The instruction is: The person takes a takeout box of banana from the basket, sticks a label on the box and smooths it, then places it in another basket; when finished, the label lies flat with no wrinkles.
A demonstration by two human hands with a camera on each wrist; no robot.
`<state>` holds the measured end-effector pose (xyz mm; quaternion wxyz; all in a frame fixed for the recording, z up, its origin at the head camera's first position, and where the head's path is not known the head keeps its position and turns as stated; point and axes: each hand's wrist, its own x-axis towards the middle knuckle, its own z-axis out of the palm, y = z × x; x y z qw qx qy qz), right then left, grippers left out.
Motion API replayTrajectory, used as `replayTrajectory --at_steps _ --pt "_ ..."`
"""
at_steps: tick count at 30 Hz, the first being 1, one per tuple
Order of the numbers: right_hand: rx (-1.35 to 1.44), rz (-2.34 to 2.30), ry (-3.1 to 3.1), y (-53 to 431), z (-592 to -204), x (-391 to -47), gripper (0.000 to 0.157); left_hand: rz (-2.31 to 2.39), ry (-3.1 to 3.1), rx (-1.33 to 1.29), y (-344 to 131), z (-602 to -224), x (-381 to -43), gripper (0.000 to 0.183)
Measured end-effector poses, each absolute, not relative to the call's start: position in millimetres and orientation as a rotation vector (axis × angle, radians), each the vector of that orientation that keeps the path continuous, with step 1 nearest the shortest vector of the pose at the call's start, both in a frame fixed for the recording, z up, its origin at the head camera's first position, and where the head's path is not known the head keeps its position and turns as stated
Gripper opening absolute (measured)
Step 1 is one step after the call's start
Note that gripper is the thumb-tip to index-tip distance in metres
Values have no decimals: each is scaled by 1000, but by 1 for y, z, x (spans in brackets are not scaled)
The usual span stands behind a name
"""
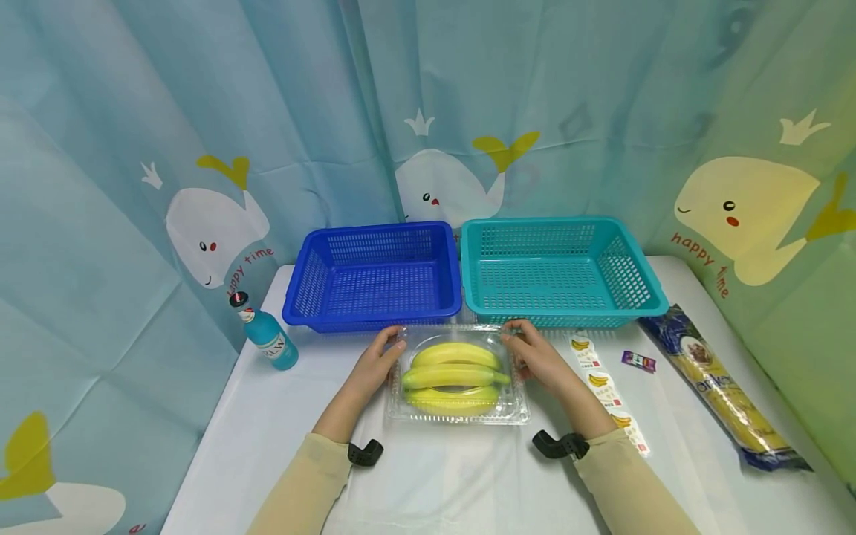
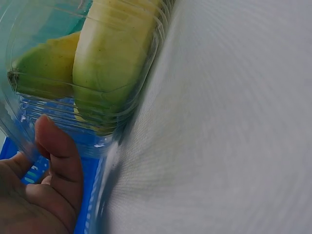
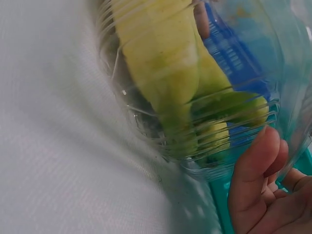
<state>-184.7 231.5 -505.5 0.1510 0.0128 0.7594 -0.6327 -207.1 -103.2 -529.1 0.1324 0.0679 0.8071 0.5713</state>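
Bananas (image 1: 455,375) lie side by side inside a clear plastic clamshell container (image 1: 394,410) at the middle of the table in the head view. My left hand (image 1: 376,364) holds the container's upper left edge, thumb on the near side and fingers behind. At the upper right edge, my right hand (image 1: 540,360) grips it in much the same way. Both wrist views show the ribbed wall of the container up close, with the thumb of the left hand (image 2: 53,180) and of the right hand (image 3: 263,190) against the clear plastic. Whether the lid is fastened I cannot tell.
Behind the container stand a dark blue basket (image 1: 294,305) and a teal basket (image 1: 568,318). A blue bottle (image 1: 270,342) is at the left. To the right lie a strip of banana stickers (image 1: 600,380), a small purple packet (image 1: 638,361) and a long pasta bag (image 1: 722,394).
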Motion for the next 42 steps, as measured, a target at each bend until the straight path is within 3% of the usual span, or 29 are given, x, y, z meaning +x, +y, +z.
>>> replayTrajectory --at_steps 14,26,32,42 --pt "-27 -1651 2306 238 -502 -182 55 1570 2424 238 -103 -525 -205 64" --pt "-214 -1401 2375 266 -461 -168 64 1234 2816 345 -110 -489 -186 53" --pt "-271 -1320 2425 281 -450 -162 65 1203 2830 506 -97 -468 -171 42" --pt "-283 -1230 2502 312 -444 -154 63 1070 2778 880 -52 -443 -151 45"
